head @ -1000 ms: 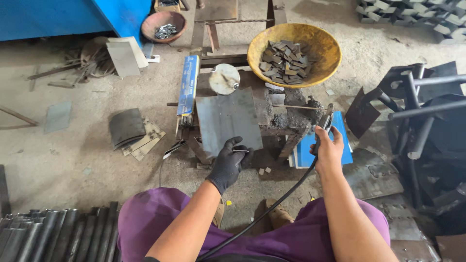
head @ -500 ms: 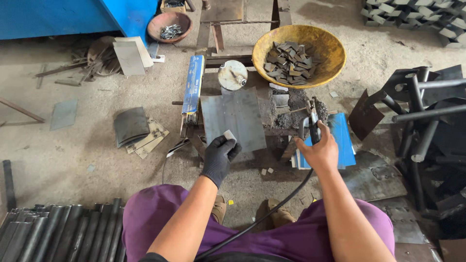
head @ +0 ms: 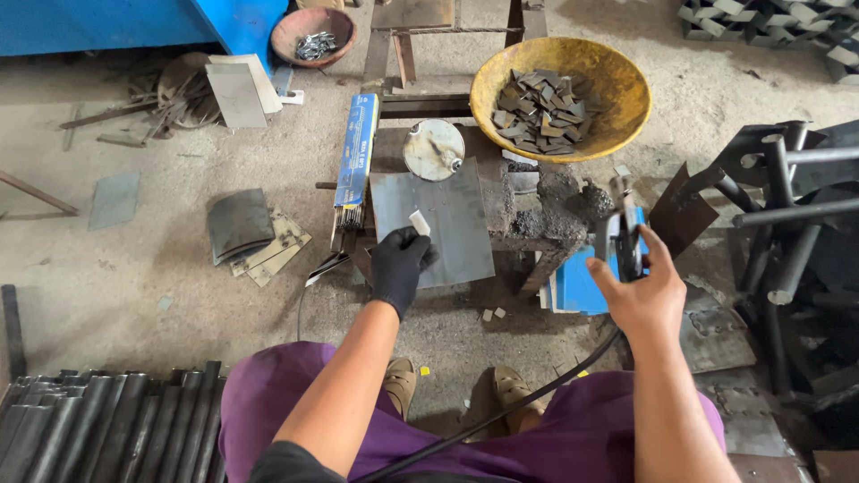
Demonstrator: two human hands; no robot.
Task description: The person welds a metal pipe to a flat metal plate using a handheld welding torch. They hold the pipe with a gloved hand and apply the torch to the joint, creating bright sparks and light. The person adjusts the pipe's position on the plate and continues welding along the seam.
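Placing small pale metal piece (head: 419,222) flat on grey steel plate (head: 445,219), pinched in gloved left hand (head: 400,266).
Bare right hand (head: 646,295) grips black electrode holder (head: 625,234); seat piece square before striking.

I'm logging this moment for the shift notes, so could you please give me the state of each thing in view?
Left hand: gloved, pinching a small metal piece.
Right hand: bare, gripping the electrode holder.
Steel plate: flat on the stand.
Yellow bowl: holds metal offcuts.
Electrode box: open, rods protruding.
Brown bowl: holds small metal parts.
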